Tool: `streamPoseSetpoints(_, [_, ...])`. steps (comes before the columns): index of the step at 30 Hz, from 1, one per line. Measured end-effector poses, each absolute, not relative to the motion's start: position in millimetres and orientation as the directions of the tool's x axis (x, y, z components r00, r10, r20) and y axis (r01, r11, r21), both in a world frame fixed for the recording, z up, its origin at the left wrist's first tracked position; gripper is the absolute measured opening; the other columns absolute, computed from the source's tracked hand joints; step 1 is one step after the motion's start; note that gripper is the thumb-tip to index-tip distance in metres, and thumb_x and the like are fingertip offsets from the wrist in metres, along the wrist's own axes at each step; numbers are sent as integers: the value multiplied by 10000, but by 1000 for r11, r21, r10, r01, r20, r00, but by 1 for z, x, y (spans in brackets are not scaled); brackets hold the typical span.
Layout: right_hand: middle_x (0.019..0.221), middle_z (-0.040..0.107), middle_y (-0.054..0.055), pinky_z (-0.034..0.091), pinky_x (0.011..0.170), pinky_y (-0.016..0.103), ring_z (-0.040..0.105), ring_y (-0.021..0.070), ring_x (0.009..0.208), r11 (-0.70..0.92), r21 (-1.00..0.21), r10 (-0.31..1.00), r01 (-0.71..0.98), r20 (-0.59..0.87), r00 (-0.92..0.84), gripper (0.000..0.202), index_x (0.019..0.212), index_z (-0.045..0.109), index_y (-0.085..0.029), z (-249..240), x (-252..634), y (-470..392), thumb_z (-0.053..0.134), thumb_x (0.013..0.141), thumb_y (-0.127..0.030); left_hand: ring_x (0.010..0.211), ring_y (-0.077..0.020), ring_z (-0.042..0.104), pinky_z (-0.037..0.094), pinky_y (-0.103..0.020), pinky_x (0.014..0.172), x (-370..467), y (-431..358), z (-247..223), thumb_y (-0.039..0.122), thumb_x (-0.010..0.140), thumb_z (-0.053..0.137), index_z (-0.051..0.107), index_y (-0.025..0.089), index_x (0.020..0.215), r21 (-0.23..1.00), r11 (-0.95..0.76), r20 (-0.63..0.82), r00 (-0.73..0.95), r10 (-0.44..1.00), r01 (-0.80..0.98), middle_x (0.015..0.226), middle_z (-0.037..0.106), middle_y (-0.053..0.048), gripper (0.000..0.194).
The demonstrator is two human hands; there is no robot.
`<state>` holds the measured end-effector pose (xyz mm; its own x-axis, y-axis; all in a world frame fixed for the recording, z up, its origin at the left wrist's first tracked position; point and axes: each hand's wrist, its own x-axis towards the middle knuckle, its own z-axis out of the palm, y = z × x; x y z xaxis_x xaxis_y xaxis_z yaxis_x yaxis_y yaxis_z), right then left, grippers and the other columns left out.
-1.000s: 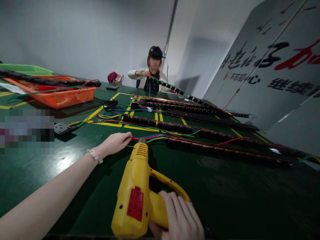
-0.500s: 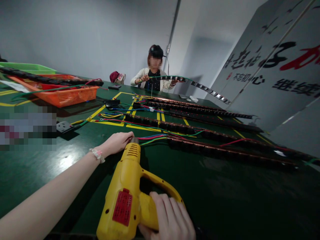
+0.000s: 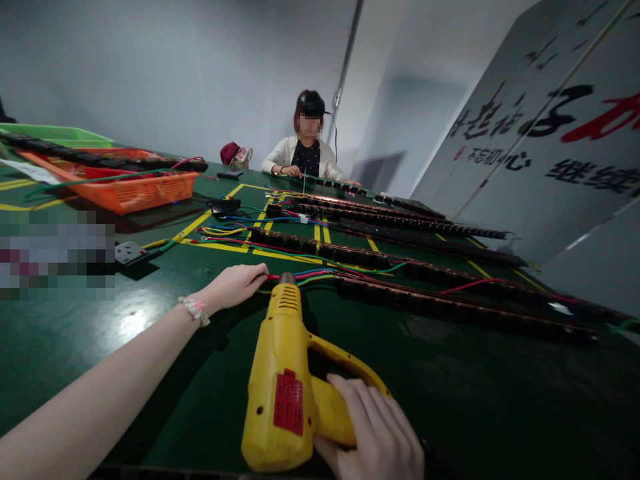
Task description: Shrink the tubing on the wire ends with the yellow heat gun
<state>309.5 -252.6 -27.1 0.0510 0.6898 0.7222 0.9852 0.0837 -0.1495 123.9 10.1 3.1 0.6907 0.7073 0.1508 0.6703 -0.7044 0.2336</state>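
Note:
My right hand (image 3: 377,420) is wrapped round the handle of a yellow heat gun (image 3: 280,373) with a red label. The gun's metal nozzle (image 3: 287,279) points away from me, right at a bundle of coloured wires (image 3: 315,273). At the left end of these wires, my left hand (image 3: 237,285) pinches them, just left of the nozzle. The wires run rightward into a long dark strip with a copper-coloured edge (image 3: 450,308), which lies on the green table (image 3: 200,400).
Several similar strips (image 3: 330,252) lie further back. An orange basket (image 3: 145,192), a green tray (image 3: 75,137) and a power socket (image 3: 129,252) are on the left. A person (image 3: 307,150) sits across the table, hands on another strip.
The heat gun and my right hand have moved to the right, uncovering red wire beside my left hand. The person opposite has lowered a strip to the table.

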Motion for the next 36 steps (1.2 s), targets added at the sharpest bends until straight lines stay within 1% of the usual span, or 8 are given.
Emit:
streamPoseSetpoints(4, [903,679,21,354,802,324,601,178,802,43,-73,733,996,680,18,447,1091,588,-219,-19,327,-259,370,910,-564,805,-215,629,421,-297,664,124,9,4,364,929,288,532,241,964,242,-693,144,681,718,679,900,668,-39,276])
streamPoseSetpoints(9, [939,682,7,362,805,287,615,152,814,36,90,772,995,630,-85,419,1136,560,-213,-13,352,-267,448,892,-534,796,-208,624,425,-295,668,123,10,4,373,926,290,536,246,982,264,-683,134,676,725,681,903,668,-35,283])
streamPoseSetpoints(15, [956,685,7,394,789,275,635,150,827,-7,176,770,984,629,-107,462,1160,546,-206,-12,370,-272,446,879,-559,808,-209,627,444,-300,692,123,9,5,378,923,287,546,240,998,271,-686,134,679,722,675,912,670,-38,303])
streamPoseSetpoints(19, [962,681,32,430,713,281,642,164,795,-85,170,767,982,640,-44,592,1161,541,-186,-11,373,-275,466,816,-661,810,-208,632,452,-294,690,124,9,6,375,924,286,548,241,1001,261,-681,126,675,727,684,908,673,-38,304])
streamPoseSetpoints(21, [926,678,28,435,696,284,639,167,777,-105,135,782,985,623,-2,568,1101,556,-199,-10,372,-276,472,804,-676,806,-207,634,454,-293,689,124,9,6,372,924,291,550,240,999,263,-681,127,675,727,684,912,675,-39,301])
streamPoseSetpoints(25, [813,654,18,412,679,297,615,168,720,-120,100,793,988,608,35,484,968,562,-211,-11,366,-276,458,823,-661,801,-210,635,454,-296,687,125,10,5,369,926,291,552,240,996,256,-688,138,679,721,679,914,676,-41,300])
streamPoseSetpoints(32, [817,635,67,376,718,338,593,200,739,-131,162,744,978,668,-11,564,967,555,-165,-20,353,-277,336,862,-674,814,-211,632,447,-292,688,125,10,5,372,927,275,544,239,999,252,-680,129,673,729,688,909,671,-45,308])
streamPoseSetpoints(36, [844,636,81,379,748,359,590,219,777,-178,68,744,982,662,89,543,980,562,-158,-25,340,-275,323,884,-637,817,-212,632,447,-293,689,125,10,4,371,926,278,543,238,995,263,-681,132,673,728,684,908,672,-46,304])
